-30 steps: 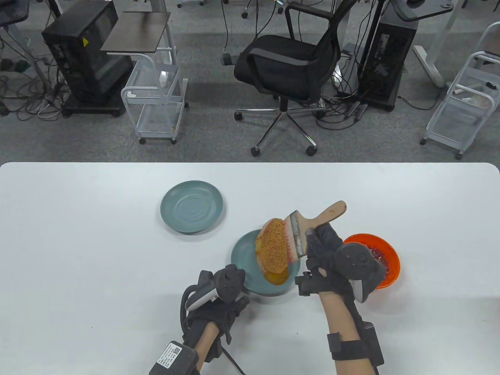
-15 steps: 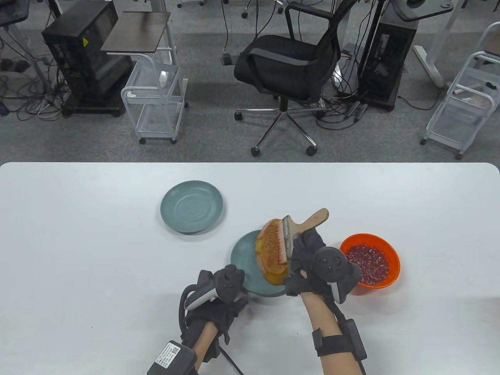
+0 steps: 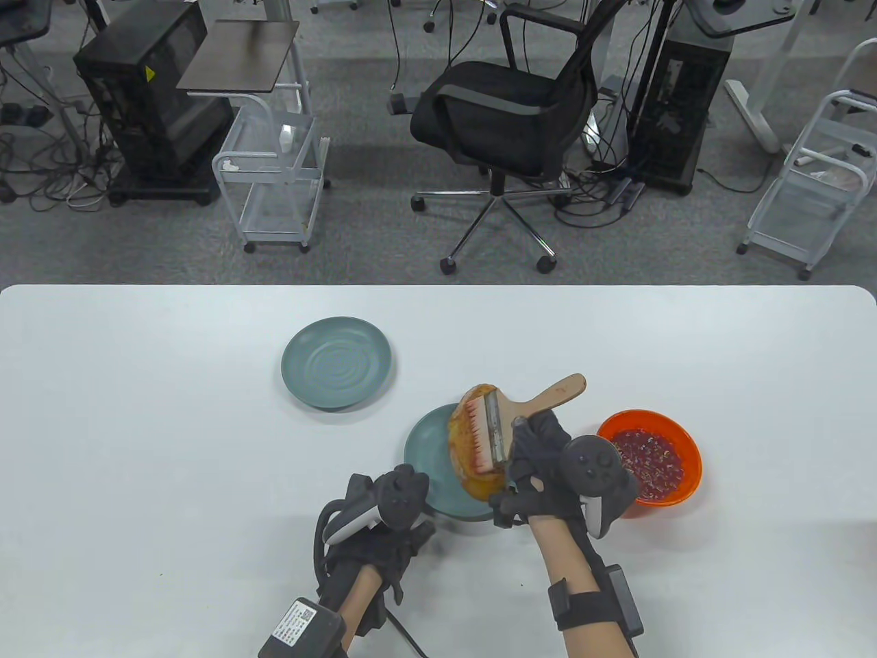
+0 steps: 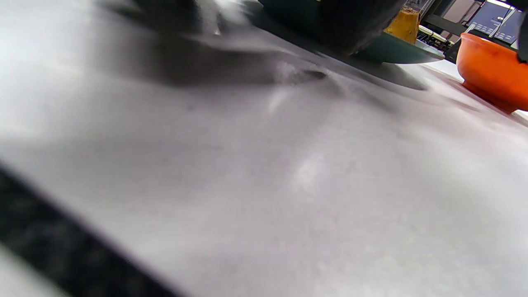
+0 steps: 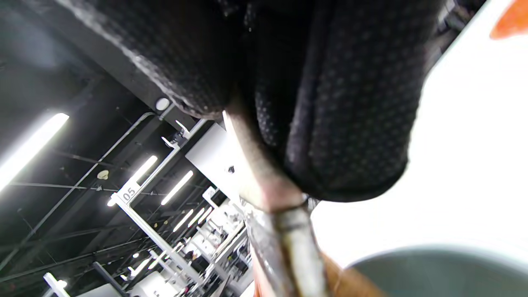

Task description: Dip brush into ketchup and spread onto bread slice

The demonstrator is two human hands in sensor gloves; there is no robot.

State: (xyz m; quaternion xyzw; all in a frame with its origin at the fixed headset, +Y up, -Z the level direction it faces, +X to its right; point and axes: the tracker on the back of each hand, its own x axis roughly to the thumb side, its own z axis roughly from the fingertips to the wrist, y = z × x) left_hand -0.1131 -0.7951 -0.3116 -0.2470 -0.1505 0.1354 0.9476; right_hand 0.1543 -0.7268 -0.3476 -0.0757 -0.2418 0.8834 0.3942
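A browned bread slice (image 3: 479, 485) stands tilted on a teal plate (image 3: 426, 460). My right hand (image 3: 538, 445) grips the wooden handle of a flat brush (image 3: 497, 428). Its red-stained bristles lie on the bread's face, which shows red smears. In the right wrist view the gloved fingers (image 5: 342, 103) wrap the brush (image 5: 288, 243) above the plate (image 5: 433, 268). An orange bowl of ketchup (image 3: 651, 459) sits just right of that hand. My left hand (image 3: 394, 510) is at the plate's near-left rim; its fingers are hidden under the tracker. The left wrist view shows the plate (image 4: 396, 45), bread (image 4: 405, 24) and bowl (image 4: 491, 74).
A second teal plate (image 3: 336, 362) with nothing on it sits on the white table (image 3: 137, 425), left of and behind the work. An office chair (image 3: 500, 130) and carts stand on the floor beyond the table's far edge.
My right hand moved left, away from the bowl, and brought the brush bristles across the bread's face. The bread now shows more red. The left hand stayed put.
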